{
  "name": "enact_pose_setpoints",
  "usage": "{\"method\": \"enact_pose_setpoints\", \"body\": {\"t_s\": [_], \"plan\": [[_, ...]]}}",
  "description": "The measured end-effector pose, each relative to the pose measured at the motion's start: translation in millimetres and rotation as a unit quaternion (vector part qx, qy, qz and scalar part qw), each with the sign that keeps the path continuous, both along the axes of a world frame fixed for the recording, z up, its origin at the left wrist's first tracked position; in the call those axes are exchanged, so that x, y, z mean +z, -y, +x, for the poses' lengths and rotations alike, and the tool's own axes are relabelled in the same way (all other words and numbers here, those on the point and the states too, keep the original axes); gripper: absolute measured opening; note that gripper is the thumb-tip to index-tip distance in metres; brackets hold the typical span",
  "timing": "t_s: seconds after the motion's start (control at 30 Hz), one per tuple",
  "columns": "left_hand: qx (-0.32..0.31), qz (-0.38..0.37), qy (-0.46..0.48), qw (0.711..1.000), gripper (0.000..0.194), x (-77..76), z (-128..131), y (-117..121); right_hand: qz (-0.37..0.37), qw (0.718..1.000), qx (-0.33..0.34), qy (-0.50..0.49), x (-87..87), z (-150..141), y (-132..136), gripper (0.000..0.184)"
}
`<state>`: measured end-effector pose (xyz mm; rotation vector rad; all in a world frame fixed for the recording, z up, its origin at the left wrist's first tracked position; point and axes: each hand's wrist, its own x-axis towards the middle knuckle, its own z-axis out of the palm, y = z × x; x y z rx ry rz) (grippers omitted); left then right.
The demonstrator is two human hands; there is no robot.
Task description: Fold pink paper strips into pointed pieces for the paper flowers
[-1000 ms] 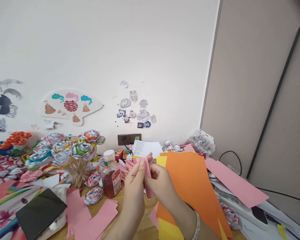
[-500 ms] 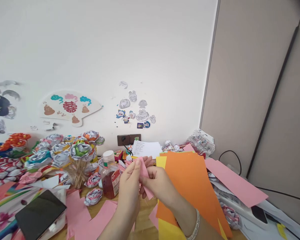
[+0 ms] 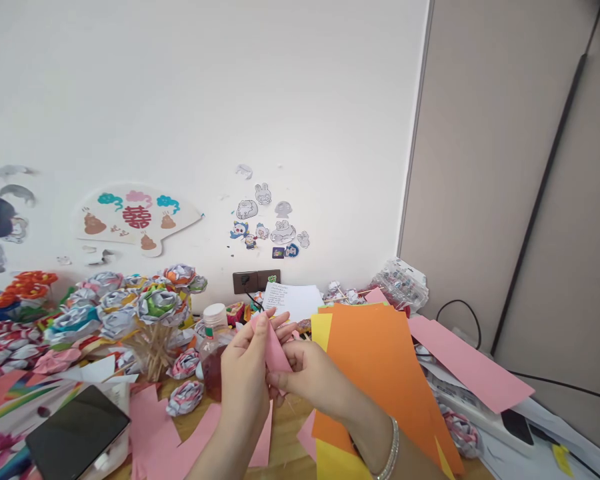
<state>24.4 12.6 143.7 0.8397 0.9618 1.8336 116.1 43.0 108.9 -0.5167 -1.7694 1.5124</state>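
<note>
Pink paper [image 3: 276, 352], pinched by thumbs and fingers, the left hand [image 3: 247, 367] higher and the right hand [image 3: 314, 375] lower, has moved left above the table [image 3: 288, 433], nearer the bottle [image 3: 212, 357], so work on it seems unfinished.

"Where's the left hand [image 3: 245, 363]?"
"Below the frame's centre, thumb up, fingers [image 3: 282, 321] stretched out behind it, toward the right."
"And the right hand [image 3: 307, 370]?"
"Close beside it, to the right, thumb and forefinger drawn together."
"The forearms [image 3: 367, 423]?"
"Both rise from the bottom edge, converging."
</note>
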Motion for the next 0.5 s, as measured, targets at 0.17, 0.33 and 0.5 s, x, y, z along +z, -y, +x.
{"method": "enact_pose_setpoints", "body": {"t_s": [0.17, 0.33, 0.5], "plan": [[-0.013, 0.023, 0.033, 0.999, 0.026, -1.6, -4.9, -2.2, 0.004, 1.000, 0.001, 0.031, -5.6, -1.2, -2.8, 0.015], [-0.010, 0.032, 0.053, 0.998, 0.023, -1.7, -11.4, -1.9, 0.008, 0.999, 0.001, 0.050, -4.5, -1.4, -0.3, 0.015], [-0.002, 0.038, 0.044, 0.998, 0.024, 0.7, -14.0, -3.1, 0.023, 0.998, -0.010, 0.058, -1.8, -1.1, 3.2, 0.011]]}}
